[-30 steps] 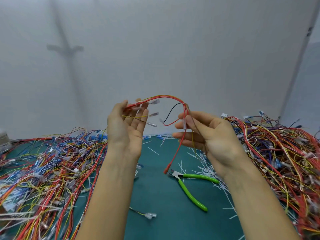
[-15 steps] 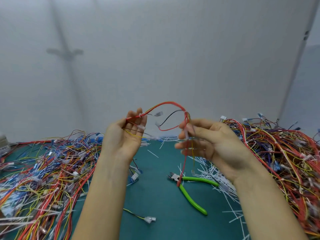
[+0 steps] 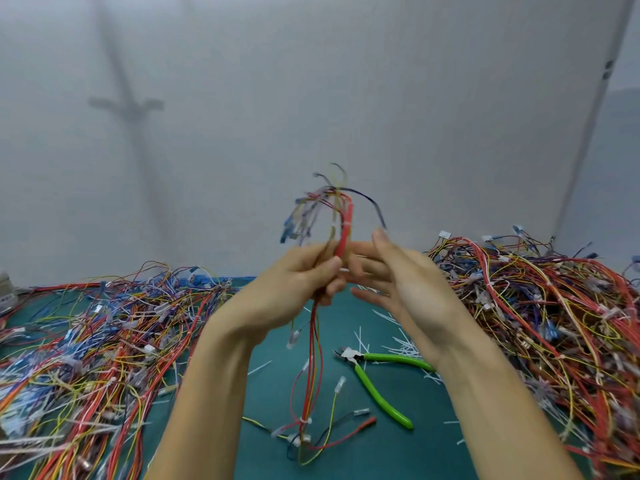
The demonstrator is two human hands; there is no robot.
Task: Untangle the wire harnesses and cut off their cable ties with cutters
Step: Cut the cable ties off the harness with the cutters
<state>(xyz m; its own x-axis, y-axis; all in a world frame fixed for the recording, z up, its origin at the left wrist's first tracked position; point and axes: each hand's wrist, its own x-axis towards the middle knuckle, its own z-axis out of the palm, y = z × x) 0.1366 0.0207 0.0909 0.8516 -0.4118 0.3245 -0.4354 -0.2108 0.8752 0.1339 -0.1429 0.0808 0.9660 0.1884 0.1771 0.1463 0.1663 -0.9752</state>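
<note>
One green table (image 3: 415, 459) carries two heaps of wire harnesses: a left pile (image 3: 97, 341) spread flat and wide, and a right pile (image 3: 554, 306) mounded higher, both mixes of red, yellow, blue and white strands too tangled to count singly. Two bare hands are raised between the piles, close together over the middle of the table. The left hand (image 3: 294, 289) has its fingers and thumb curled round one harness (image 3: 344, 233), gripping it partway along its length. The right hand (image 3: 405, 285) is spread with straight fingers, their tips reaching in beside the red sleeve of that harness; whether they touch it cannot be told. Above the grip the harness fans out in blurred loose ends, and below it the strands hang down to the table, where the connector ends lie. Two white cable ties show on it: an upper tie (image 3: 346, 223) round the red sleeve just above the hands, and a lower tie (image 3: 304, 420) near the bottom. One pair of cutters (image 3: 381, 394) with two green handles lies on the table beneath the right wrist, jaws pointing left. Many white tie scraps (image 3: 405, 344) are scattered near the cutters.
</note>
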